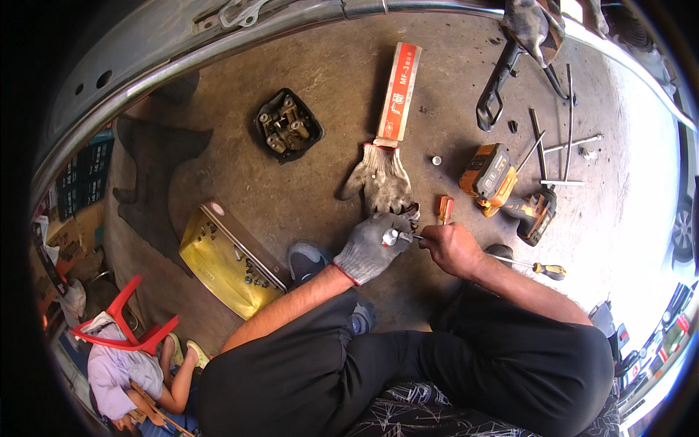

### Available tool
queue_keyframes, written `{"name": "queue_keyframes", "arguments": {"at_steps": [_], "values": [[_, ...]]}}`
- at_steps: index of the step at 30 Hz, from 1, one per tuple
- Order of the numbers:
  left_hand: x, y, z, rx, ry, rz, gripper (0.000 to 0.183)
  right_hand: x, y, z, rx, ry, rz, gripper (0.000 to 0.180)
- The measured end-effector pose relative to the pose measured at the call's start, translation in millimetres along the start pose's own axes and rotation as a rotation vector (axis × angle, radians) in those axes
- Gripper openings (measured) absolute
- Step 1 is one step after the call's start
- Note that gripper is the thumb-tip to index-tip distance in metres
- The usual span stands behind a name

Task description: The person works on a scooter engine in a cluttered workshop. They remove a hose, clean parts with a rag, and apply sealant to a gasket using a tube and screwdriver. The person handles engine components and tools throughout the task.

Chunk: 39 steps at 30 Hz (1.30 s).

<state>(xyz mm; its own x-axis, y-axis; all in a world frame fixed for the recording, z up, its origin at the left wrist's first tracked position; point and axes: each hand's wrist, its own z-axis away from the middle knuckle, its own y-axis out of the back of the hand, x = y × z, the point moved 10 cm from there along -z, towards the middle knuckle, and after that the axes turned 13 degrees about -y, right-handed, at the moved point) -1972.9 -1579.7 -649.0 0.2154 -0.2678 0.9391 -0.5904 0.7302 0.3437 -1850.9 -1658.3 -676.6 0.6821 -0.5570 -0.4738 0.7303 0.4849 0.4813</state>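
Observation:
My left hand (372, 246), in a grey work glove with a red cuff, holds a small tube with a white cap (390, 236). A small dark part (410, 213) is at its fingertips; I cannot tell what it is. My bare right hand (454, 248) pinches a thin metal shaft (418, 237) that points at the gloved fingers. Just beyond that hand shows a red-and-orange screwdriver handle (446, 208); whether it is held or lies on the floor I cannot tell. A soiled knit glove (382, 177) lies on the concrete beyond my left hand.
Beyond the glove lies a long red-and-white carton (401, 93). A black tray (289, 128) holds metal parts; a yellow-lined box (218, 262) holds bolts. To the right are a cordless impact driver (508, 191), T-handle wrenches (568, 125) and another screwdriver (549, 271). A person (125, 371) is at lower left.

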Motion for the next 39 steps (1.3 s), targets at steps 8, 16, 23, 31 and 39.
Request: {"name": "queue_keyframes", "arguments": {"at_steps": [8,16,23,31,39], "values": [[15,11,-10,-0.033,-0.099,-0.028,0.026,-25,19,8,-0.076,0.099,-0.107,0.013],[26,28,-15,-0.022,-0.063,0.044,0.018,-26,26,14,-0.311,0.053,-0.330,0.014],[-8,48,-7,0.106,0.211,0.240,0.016,-21,38,16,-0.204,0.096,-0.295,0.013],[18,17,-15,-0.006,0.078,0.230,0.023,-25,36,16,0.021,0.161,-0.171,0.010],[3,26,-13,0.108,0.197,0.307,0.023,11,8,18,0.122,0.181,0.112,0.017]]}}
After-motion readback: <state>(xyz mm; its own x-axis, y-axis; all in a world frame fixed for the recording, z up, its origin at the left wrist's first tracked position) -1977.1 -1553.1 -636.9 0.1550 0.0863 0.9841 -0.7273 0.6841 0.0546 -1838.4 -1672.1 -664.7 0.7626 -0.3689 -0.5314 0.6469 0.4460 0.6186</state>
